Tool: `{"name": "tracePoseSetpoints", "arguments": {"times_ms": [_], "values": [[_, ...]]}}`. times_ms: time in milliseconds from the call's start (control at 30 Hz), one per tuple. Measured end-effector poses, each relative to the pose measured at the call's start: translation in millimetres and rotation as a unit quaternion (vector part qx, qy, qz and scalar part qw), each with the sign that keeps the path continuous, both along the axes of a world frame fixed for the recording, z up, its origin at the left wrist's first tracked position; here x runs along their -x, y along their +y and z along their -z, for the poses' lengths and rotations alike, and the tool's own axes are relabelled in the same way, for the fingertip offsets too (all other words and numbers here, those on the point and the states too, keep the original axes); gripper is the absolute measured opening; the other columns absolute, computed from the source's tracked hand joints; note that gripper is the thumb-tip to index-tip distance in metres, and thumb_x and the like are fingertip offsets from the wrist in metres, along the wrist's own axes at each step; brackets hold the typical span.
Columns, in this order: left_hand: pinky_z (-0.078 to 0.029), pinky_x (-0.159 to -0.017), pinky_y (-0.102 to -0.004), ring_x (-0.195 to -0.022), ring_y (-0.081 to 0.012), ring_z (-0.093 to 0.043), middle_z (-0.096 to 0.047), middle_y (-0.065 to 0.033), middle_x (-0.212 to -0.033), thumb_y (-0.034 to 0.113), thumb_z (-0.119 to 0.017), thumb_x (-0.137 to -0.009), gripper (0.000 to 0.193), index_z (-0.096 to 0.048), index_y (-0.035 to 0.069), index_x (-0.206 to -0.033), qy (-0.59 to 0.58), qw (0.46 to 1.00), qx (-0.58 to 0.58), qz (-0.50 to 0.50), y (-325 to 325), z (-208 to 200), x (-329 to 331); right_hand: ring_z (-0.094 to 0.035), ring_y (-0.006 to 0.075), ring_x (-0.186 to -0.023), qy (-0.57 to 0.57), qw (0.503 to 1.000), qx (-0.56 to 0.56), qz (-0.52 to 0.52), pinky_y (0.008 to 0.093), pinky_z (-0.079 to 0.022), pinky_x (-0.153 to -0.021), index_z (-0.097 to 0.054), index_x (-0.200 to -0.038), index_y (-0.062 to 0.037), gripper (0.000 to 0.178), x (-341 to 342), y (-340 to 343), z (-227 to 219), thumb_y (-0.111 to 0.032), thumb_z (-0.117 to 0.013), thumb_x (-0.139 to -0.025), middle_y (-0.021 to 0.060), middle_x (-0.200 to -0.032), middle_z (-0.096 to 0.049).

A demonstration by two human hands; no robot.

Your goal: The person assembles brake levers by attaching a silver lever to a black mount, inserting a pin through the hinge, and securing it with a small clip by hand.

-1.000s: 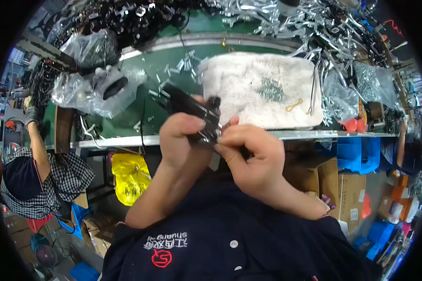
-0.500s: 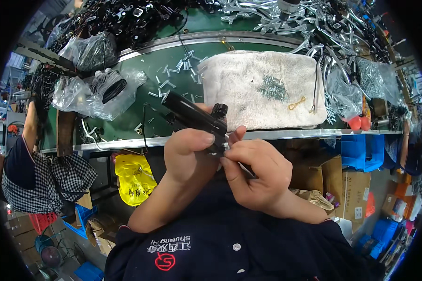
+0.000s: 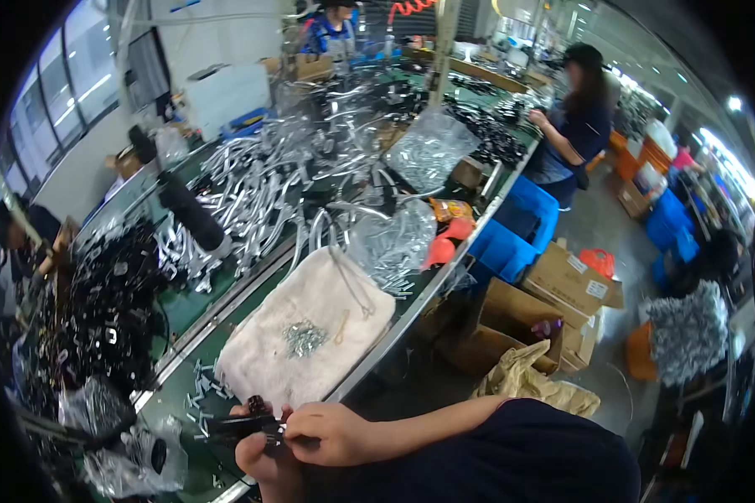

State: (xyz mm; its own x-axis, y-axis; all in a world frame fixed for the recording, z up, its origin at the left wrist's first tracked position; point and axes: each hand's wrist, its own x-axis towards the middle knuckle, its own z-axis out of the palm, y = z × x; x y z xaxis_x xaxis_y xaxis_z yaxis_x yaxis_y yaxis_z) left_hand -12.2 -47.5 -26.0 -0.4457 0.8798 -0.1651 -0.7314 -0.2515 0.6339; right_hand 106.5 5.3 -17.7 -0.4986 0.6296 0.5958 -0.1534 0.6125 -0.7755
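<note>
At the bottom of the view, by the near edge of the towel, my left hand [image 3: 266, 463] is closed around a black part [image 3: 231, 427] with a long tube-like arm and a round knob. My right hand [image 3: 334, 432] is pinched closed against the right end of this part; whatever lies between its fingertips is too small to make out. Just beyond my hands lies a white towel [image 3: 264, 348] with a pile of small silver pieces [image 3: 305, 339] and a yellow loop [image 3: 341, 328]. Loose silver pins [image 3: 203, 387] are scattered on the green bench left of the towel.
Silver levers [image 3: 252, 189] and black parts [image 3: 101, 327] are heaped across the bench. A dark hanging tool [image 3: 191, 214] is above them. Plastic bags [image 3: 139, 461] lie near the left. Blue bins [image 3: 511, 239] and cardboard boxes [image 3: 574, 281] stand right. A co-worker [image 3: 577, 121] stands farther along.
The view has swung to the right and up, so the hands now appear low and the far bench shows. Both hands stay together at the black part.
</note>
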Motion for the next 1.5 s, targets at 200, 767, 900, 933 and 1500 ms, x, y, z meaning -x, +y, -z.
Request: {"name": "tracePoseSetpoints", "arguments": {"times_ms": [200,767,900,933,1500], "values": [[-0.045,-0.076,-0.038,-0.075,-0.0246,-0.054,-0.055,-0.0123,-0.078,0.019,-0.052,-0.061,0.037,-0.049,0.012,-0.097,0.05,0.998,-0.021,0.014,6.6,-5.3,-4.6,-0.055,0.025,-0.071,0.021,1.0,-0.009,-0.014,0.0317,-0.045,-0.06,-0.055,-0.081,-0.004,0.017,1.7,3.7,16.7,-0.004,-0.063,-0.067,0.008,-0.077,-0.055],[-0.047,-0.078,-0.039,-0.083,-0.0224,-0.056,-0.054,-0.0105,-0.086,0.013,-0.053,-0.061,0.038,-0.046,0.008,-0.098,0.005,1.0,-0.015,-0.01,30.8,-6.0,-22.1,-0.054,0.0276,-0.077,0.007,0.997,0.077,-0.021,0.0329,-0.044,-0.068,-0.058,-0.084,-0.0018,0.015,-20.0,18.7,14.8,-0.003,-0.062,-0.069,0.011,-0.081,-0.056],[-0.047,-0.079,-0.0398,-0.088,-0.0232,-0.056,-0.054,-0.0111,-0.088,0.012,-0.052,-0.062,0.038,-0.046,0.009,-0.099,-0.003,1.0,-0.027,-0.004,25.9,-2.6,-20.2,-0.055,0.0273,-0.077,-0.006,0.995,0.094,-0.029,0.0326,-0.044,-0.069,-0.058,-0.083,-0.0018,0.015,-22.2,16.1,10.0,-0.002,-0.062,-0.068,0.0112,-0.081,-0.056],[-0.047,-0.079,-0.0398,-0.088,-0.0232,-0.056,-0.054,-0.0111,-0.088,0.012,-0.052,-0.062,0.038,-0.046,0.009,-0.099,-0.003,1.0,-0.024,-0.012,23.6,-2.3,-19.2,-0.055,0.0271,-0.076,-0.003,0.994,0.102,-0.033,0.0326,-0.045,-0.068,-0.059,-0.082,-0.0019,0.014,-21.4,16.4,8.3,-0.001,-0.062,-0.068,0.0111,-0.079,-0.056],[-0.04,-0.088,-0.0447,-0.096,-0.0227,-0.048,-0.048,-0.0092,-0.1,0.007,-0.052,-0.057,0.042,-0.043,0.006,-0.098,-0.054,0.996,-0.055,-0.043,18.1,-14.3,0.8,-0.058,0.0209,-0.062,-0.058,0.997,0.038,-0.041,0.0257,-0.045,-0.053,-0.06,-0.075,-0.0018,0.015,7.0,26.8,-8.8,0.002,-0.068,-0.063,0.0097,-0.072,-0.059]]}}
